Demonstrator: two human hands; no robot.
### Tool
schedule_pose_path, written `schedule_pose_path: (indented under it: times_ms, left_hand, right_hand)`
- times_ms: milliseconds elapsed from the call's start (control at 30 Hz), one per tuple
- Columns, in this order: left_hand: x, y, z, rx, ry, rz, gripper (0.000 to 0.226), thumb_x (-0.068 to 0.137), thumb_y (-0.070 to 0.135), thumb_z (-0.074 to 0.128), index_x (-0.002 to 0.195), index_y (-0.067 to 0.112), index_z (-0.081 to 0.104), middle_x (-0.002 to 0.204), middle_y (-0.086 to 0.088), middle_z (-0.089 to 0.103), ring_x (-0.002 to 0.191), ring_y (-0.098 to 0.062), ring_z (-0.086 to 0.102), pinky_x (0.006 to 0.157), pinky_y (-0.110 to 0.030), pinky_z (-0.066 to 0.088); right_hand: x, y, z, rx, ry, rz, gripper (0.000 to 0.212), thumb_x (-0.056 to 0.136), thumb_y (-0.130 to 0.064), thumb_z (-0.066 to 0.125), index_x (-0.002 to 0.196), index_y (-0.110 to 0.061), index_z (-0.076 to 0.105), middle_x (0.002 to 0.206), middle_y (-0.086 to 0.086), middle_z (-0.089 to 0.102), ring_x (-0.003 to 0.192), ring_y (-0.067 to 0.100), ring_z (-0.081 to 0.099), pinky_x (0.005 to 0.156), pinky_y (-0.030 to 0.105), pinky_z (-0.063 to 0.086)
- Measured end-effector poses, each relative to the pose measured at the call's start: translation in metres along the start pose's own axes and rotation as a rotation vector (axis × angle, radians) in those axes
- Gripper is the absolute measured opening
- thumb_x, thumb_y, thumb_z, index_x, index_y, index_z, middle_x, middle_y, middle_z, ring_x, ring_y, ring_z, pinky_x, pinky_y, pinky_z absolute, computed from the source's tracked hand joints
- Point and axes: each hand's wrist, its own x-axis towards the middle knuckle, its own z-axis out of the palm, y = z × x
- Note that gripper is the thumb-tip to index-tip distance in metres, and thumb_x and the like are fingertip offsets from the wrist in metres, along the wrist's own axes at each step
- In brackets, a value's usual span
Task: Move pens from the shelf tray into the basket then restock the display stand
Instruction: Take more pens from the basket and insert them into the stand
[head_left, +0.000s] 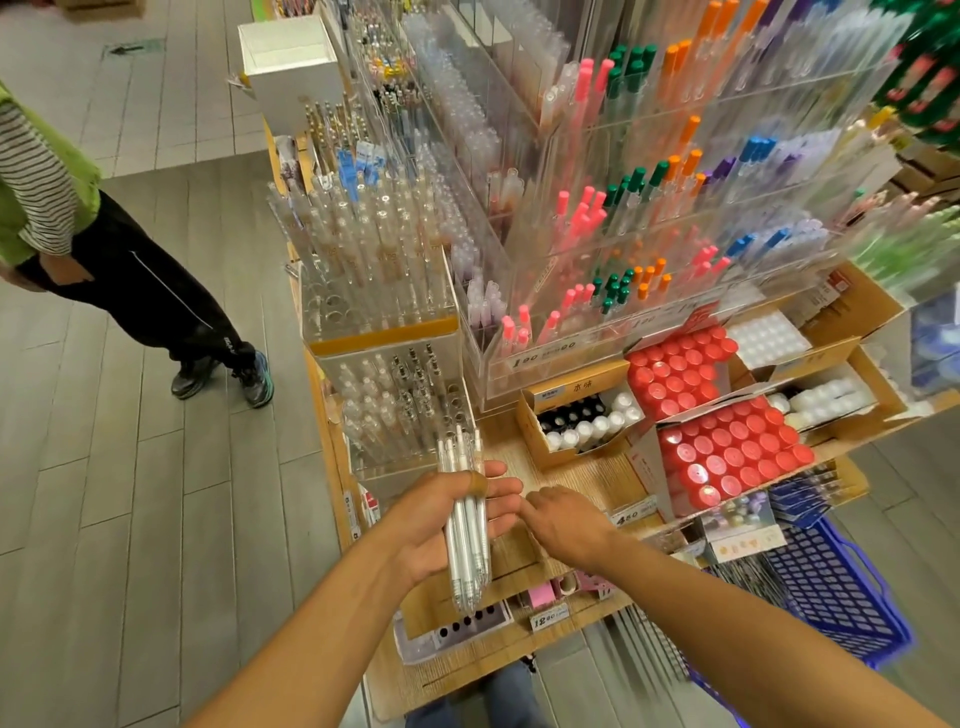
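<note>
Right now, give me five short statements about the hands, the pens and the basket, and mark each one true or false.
1. The left hand holds a bundle of clear white pens. True.
2. The right hand grips a red-capped bottle. False: it holds nothing, its fingers reaching towards the left hand.
3. The blue plastic basket sits to the right, below the wooden shelf. True.
4. The pens in the left hand are already slotted into the clear acrylic display stand. False: they are in the hand, in front of the stand.
5. The open cardboard boxes of red-capped bottles are on the floor. False: they rest on the shelf.
</note>
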Motion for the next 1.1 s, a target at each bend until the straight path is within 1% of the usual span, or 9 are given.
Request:
schedule_pose_path:
  times_ms: [133,200,267,400,533,633,767,933,1100]
  left_hand:
    - [-0.006,0.002,0.003,0.009,-0.019,0.006,0.041,0.069,-0.002,0.065,0.11,0.001,0.061,0.092,-0.018,0.075,0.074,-0.023,0.074,0.06,-0.032,0.059]
    - [-0.01,0.004,0.004,0.013,-0.026,0.02,0.045,0.066,0.0,0.066,0.11,0.001,0.061,0.092,-0.018,0.074,0.073,-0.024,0.074,0.061,-0.032,0.06]
    - [-0.014,0.007,0.005,0.023,-0.023,0.037,0.046,0.064,-0.001,0.066,0.11,0.0,0.061,0.092,-0.018,0.074,0.073,-0.024,0.074,0.06,-0.032,0.06]
    - [-0.024,0.014,0.007,0.024,-0.04,0.067,0.042,0.065,-0.002,0.065,0.107,0.0,0.062,0.089,-0.018,0.074,0.071,-0.024,0.073,0.061,-0.032,0.06]
    - [-0.038,0.021,0.005,0.033,-0.057,0.098,0.043,0.066,-0.002,0.065,0.108,0.0,0.061,0.088,-0.018,0.073,0.071,-0.024,0.073,0.063,-0.033,0.061]
    - [-0.048,0.026,0.004,0.035,-0.07,0.112,0.047,0.066,-0.002,0.065,0.113,-0.002,0.06,0.089,-0.019,0.073,0.071,-0.024,0.072,0.063,-0.033,0.061]
    - [-0.061,0.03,0.002,0.064,-0.084,0.127,0.034,0.08,-0.006,0.06,0.114,-0.003,0.06,0.091,-0.019,0.073,0.072,-0.024,0.072,0.061,-0.032,0.06]
    - [-0.078,0.042,0.0,0.08,-0.096,0.179,0.023,0.089,-0.008,0.055,0.11,-0.003,0.062,0.09,-0.02,0.073,0.07,-0.024,0.072,0.061,-0.032,0.061]
    - [-0.099,0.062,-0.002,0.059,-0.125,0.236,0.027,0.085,-0.008,0.057,0.111,-0.003,0.062,0.089,-0.019,0.074,0.069,-0.023,0.073,0.064,-0.033,0.062]
  right_hand:
    - [-0.008,-0.002,-0.019,0.409,0.18,0.245,0.006,0.1,-0.025,0.04,0.104,-0.023,0.044,0.092,0.0,0.06,0.071,0.019,0.058,0.058,0.031,0.041]
    - [-0.016,-0.005,-0.029,0.735,0.292,0.416,0.025,0.103,-0.042,0.034,0.089,-0.031,0.051,0.084,-0.011,0.061,0.071,0.005,0.057,0.061,0.024,0.042]
    - [-0.024,-0.008,-0.038,1.075,0.373,0.582,0.04,0.104,-0.044,0.031,0.091,-0.025,0.064,0.089,-0.006,0.069,0.075,0.008,0.065,0.065,0.025,0.05]
    - [-0.034,-0.017,-0.044,1.562,0.416,0.778,0.018,0.098,-0.001,0.047,0.107,-0.008,0.061,0.112,0.012,0.066,0.079,0.024,0.068,0.073,0.033,0.056]
    - [-0.044,-0.033,-0.056,1.837,0.45,0.808,0.044,0.088,0.015,0.052,0.123,-0.012,0.051,0.121,0.005,0.053,0.087,0.028,0.07,0.08,0.036,0.058]
    - [-0.045,-0.038,-0.069,2.107,0.428,0.775,0.056,0.084,0.019,0.05,0.127,-0.016,0.044,0.122,0.015,0.053,0.088,0.03,0.068,0.08,0.037,0.056]
    - [-0.041,-0.051,-0.089,1.944,0.358,0.705,0.042,0.089,0.012,0.043,0.123,-0.011,0.051,0.115,0.013,0.06,0.076,0.017,0.055,0.066,0.029,0.049]
    - [-0.036,-0.064,-0.12,1.658,0.508,0.62,0.025,0.105,-0.035,0.037,0.119,-0.03,0.058,0.079,0.0,0.061,0.06,0.007,0.045,0.056,0.022,0.039]
    - [-0.025,-0.068,-0.163,1.644,0.608,0.462,0.023,0.105,-0.028,0.039,0.113,-0.023,0.06,0.077,0.002,0.065,0.063,0.01,0.057,0.056,0.022,0.048]
